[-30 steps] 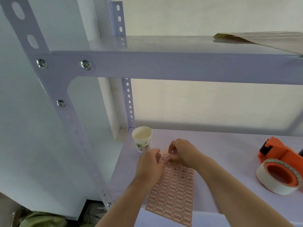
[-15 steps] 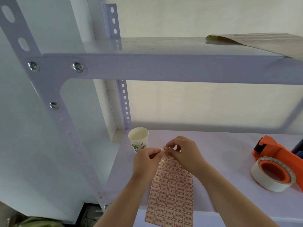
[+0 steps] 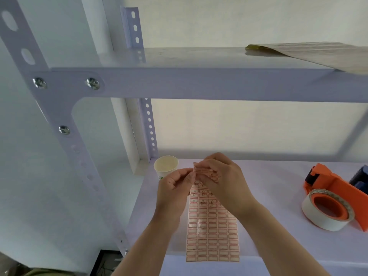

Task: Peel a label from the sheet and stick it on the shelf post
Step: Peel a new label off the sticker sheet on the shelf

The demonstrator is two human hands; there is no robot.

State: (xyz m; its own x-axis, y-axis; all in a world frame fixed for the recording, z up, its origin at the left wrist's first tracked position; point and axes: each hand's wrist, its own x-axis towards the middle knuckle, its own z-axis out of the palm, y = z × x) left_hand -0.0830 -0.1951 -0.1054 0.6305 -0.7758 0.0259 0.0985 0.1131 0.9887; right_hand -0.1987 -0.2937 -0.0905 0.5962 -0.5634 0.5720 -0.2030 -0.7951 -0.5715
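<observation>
A sheet of red-bordered labels (image 3: 212, 232) hangs in front of me above the lower shelf (image 3: 268, 206), its top rows marked with handwriting. My left hand (image 3: 173, 194) pinches the sheet's upper left edge. My right hand (image 3: 221, 178) pinches its bent-over top end, fingertips on a label there; whether a label has come free I cannot tell. The near-left shelf post (image 3: 65, 136), pale lilac with screws and holes, runs diagonally at the left. A rear post (image 3: 148, 124) stands behind the cup.
A paper cup (image 3: 166, 166) stands at the shelf's back left, just beyond my left hand. An orange tape dispenser (image 3: 334, 198) with a white roll sits at the right. The upper shelf (image 3: 199, 80) carries a flat cardboard piece (image 3: 318, 54).
Both hands have lifted the sheet's top end and bent it over toward me. The view has shifted slightly right and down.
</observation>
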